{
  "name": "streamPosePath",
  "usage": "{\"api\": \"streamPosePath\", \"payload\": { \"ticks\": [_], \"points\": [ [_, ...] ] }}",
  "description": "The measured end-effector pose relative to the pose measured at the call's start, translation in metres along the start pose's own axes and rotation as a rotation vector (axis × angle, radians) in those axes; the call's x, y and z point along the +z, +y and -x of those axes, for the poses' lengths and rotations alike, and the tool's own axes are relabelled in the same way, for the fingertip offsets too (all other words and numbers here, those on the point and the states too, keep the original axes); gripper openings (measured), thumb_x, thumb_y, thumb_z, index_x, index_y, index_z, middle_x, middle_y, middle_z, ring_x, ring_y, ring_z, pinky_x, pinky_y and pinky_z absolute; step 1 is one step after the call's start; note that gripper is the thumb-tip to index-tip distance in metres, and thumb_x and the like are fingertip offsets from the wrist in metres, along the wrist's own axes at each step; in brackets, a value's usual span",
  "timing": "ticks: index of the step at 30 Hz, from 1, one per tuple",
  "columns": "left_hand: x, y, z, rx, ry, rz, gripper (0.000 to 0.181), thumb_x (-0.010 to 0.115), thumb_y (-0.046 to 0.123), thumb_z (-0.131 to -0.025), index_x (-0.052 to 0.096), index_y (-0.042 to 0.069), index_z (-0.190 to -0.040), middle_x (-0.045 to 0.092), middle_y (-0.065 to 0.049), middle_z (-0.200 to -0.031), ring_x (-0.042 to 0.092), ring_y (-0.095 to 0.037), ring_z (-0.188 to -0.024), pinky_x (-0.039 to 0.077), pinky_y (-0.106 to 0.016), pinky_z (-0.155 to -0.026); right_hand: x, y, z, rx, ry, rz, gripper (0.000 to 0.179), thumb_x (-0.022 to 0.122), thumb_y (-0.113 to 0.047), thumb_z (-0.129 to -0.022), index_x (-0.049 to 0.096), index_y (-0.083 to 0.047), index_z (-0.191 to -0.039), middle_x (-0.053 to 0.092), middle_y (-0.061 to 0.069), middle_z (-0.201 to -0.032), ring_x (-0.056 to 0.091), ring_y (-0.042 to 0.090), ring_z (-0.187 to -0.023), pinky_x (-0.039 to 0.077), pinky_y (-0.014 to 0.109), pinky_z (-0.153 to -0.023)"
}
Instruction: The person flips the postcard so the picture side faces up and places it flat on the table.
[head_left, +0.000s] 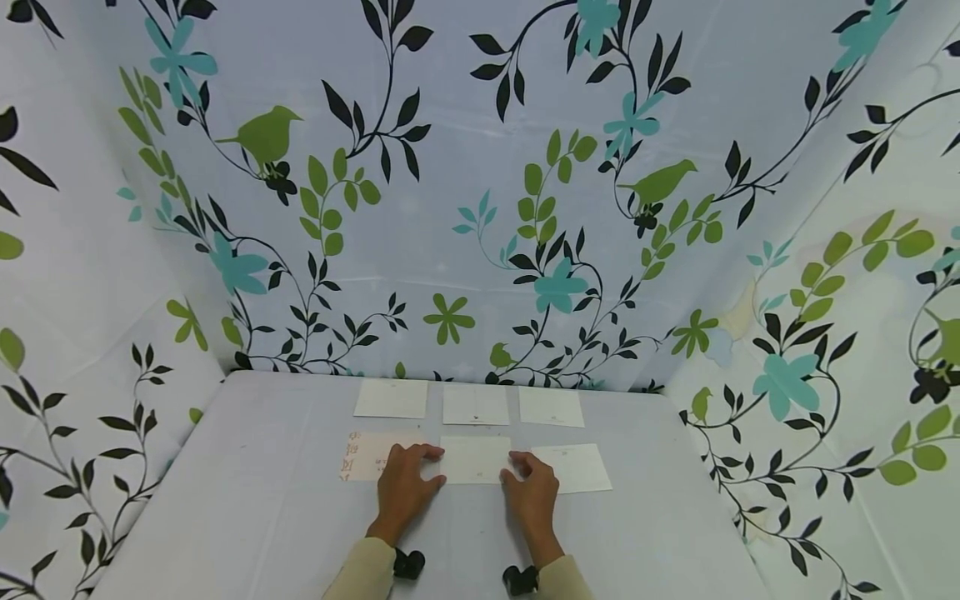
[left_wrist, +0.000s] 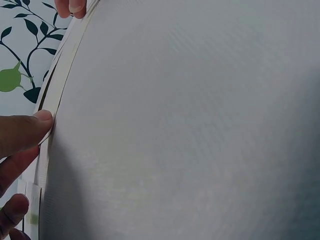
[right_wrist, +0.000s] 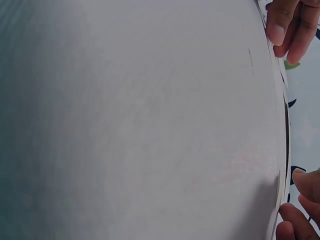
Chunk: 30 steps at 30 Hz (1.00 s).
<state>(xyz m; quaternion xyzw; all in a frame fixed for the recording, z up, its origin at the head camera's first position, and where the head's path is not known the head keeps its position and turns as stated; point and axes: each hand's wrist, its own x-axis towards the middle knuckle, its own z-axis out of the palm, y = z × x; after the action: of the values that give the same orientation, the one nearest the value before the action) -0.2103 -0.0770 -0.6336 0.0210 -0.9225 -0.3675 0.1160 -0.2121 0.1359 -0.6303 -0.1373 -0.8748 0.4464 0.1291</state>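
Observation:
Both hands are at the sides of a blank white card [head_left: 476,460], the middle one of the near row. My left hand [head_left: 405,485] has its thumb and forefinger spread apart, tips right at the card's left edge. Its other fingers lie over the card with orange-brown writing [head_left: 358,454]. On the opposite side, my right hand [head_left: 532,497] has thumb and forefinger at the right edge, likewise apart and bent. Beside its knuckles lies another white card [head_left: 579,468], turned slightly. In the left wrist view, the left thumb [left_wrist: 44,119] meets a card edge.
Behind the near row lie more white cards: a left one [head_left: 390,398], a middle one [head_left: 476,405] and a right one [head_left: 551,407]. They rest on a table with a pale cover [head_left: 285,467]. Patterned cloth [head_left: 450,208] hangs at the table's back and sides.

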Motion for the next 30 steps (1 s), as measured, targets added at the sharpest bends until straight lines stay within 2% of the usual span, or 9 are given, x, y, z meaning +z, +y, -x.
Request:
{"api": "streamPosePath", "payload": {
  "ticks": [8, 17, 22, 30],
  "points": [
    [0.004, -0.002, 0.0, 0.026, 0.018, -0.022, 0.045, 0.097, 0.013, -0.074, 0.079, 0.019, -0.115, 0.078, 0.003, -0.107, 0.05, -0.014, -0.092, 0.047, -0.033, -0.077, 0.0, -0.003, 0.0, 0.017, -0.001, -0.014, 0.027, 0.086, -0.004, -0.083, 0.082, -0.013, -0.108, 0.077, 0.002, -0.099, 0.061, 0.018, -0.091, 0.047, 0.034, -0.08],
    [0.002, -0.002, 0.002, 0.038, 0.019, -0.028, 0.045, 0.097, 0.014, -0.073, 0.079, 0.018, -0.114, 0.078, 0.002, -0.108, 0.051, -0.014, -0.092, 0.048, -0.034, -0.077, -0.005, -0.003, -0.008, 0.057, -0.016, -0.121, 0.022, 0.085, -0.004, -0.085, 0.081, -0.012, -0.105, 0.081, 0.004, -0.106, 0.075, 0.018, -0.091, 0.058, 0.03, -0.074],
    [0.001, -0.001, 0.003, 0.059, 0.026, -0.028, 0.044, 0.097, 0.013, -0.073, 0.079, 0.017, -0.113, 0.079, 0.002, -0.107, 0.05, -0.014, -0.091, 0.048, -0.034, -0.076, -0.011, -0.004, -0.013, 0.094, -0.041, -0.149, 0.018, 0.082, -0.003, -0.087, 0.081, -0.011, -0.103, 0.081, 0.005, -0.103, 0.076, 0.019, -0.09, 0.057, 0.027, -0.07],
    [-0.002, -0.001, 0.004, 0.056, 0.018, -0.015, 0.044, 0.096, 0.012, -0.074, 0.079, 0.016, -0.114, 0.079, 0.002, -0.108, 0.051, -0.015, -0.092, 0.048, -0.035, -0.076, -0.017, -0.007, -0.019, 0.145, -0.101, -0.163, 0.01, 0.081, -0.006, -0.09, 0.082, -0.011, -0.098, 0.08, 0.004, -0.095, 0.072, 0.014, -0.083, 0.055, 0.025, -0.067]
  ]
}}
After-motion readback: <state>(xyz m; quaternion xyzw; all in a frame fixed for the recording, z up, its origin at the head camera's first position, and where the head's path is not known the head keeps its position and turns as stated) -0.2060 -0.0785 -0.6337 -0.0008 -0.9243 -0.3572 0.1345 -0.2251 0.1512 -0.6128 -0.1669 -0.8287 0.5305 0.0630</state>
